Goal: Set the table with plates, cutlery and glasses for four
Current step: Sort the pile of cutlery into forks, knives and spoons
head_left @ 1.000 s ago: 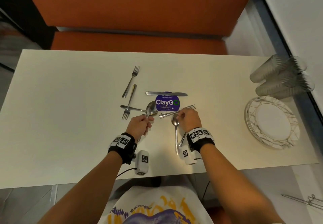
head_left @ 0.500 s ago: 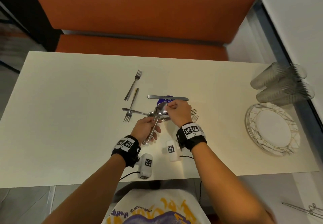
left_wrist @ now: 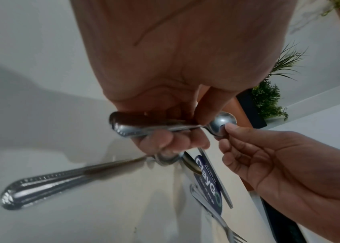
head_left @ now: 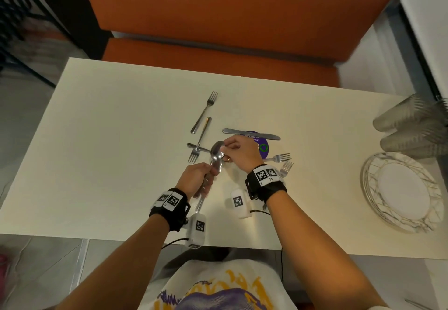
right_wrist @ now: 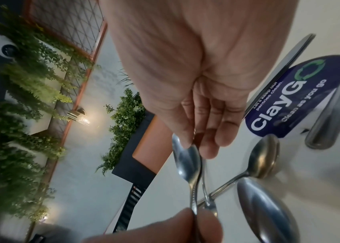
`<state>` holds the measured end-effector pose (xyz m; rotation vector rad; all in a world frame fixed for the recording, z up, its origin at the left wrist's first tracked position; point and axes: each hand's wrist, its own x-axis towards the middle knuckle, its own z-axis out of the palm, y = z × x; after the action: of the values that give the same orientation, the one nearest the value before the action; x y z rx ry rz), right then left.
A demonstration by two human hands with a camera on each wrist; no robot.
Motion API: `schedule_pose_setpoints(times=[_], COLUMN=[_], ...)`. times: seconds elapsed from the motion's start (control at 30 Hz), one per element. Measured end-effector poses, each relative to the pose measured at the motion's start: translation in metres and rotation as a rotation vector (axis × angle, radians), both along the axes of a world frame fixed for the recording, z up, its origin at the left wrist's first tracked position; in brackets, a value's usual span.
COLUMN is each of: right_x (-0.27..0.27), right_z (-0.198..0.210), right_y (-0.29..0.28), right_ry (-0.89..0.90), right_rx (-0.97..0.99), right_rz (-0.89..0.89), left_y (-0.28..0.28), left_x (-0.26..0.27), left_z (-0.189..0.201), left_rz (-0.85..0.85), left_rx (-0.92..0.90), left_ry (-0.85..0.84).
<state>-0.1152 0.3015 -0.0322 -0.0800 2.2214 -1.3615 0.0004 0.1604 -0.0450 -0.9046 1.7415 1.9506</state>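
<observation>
My left hand [head_left: 206, 176] grips two steel spoons [head_left: 216, 152] by their handles, bowls nested and pointing away from me. My right hand [head_left: 225, 146] pinches the top bowl between thumb and forefinger. The left wrist view shows the same grip on the spoons [left_wrist: 223, 122], and the right wrist view shows the bowls [right_wrist: 186, 157] edge-on. A third spoon with a beaded handle [left_wrist: 61, 179] lies blurred under my left hand. A golden spoon [right_wrist: 266, 157] rests on the table. A knife [head_left: 251, 134] and several forks [head_left: 204, 112] lie around the hands.
A stack of white plates [head_left: 371, 188] with marbled rims sits at the table's right edge, with ribbed glasses [head_left: 412, 125] lying behind it. A purple round sticker [head_left: 263, 146] marks the table's middle. An orange bench [head_left: 218, 19] stands beyond the far edge of the cream table [head_left: 109, 152].
My right hand left the table and came up to the spoon in my left hand. Two spoons now sit together in the left hand, and the right pinches their bowls.
</observation>
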Motion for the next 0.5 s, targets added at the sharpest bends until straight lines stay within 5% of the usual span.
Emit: schedule_pose_setpoints(times=[0.13, 0.27, 0.5], right_x=[0.003, 0.011, 0.029], right_z=[-0.007, -0.024, -0.034], right_y=[-0.007, -0.005, -0.010], right_ry=[0.029, 0.160, 0.179], right_rx=[0.041, 0.314, 0.468], right_rz=[0.000, 0.105, 0.263], left_y=[-0.011, -0.021, -0.025], left_x=[0.004, 0.010, 0.015], left_z=[-0.011, -0.022, -0.029], left_rz=[0.017, -0.013, -0.037], left_rx=[-0.142, -0.302, -0.372], left_ry=[-0.025, -0.043, -0.045])
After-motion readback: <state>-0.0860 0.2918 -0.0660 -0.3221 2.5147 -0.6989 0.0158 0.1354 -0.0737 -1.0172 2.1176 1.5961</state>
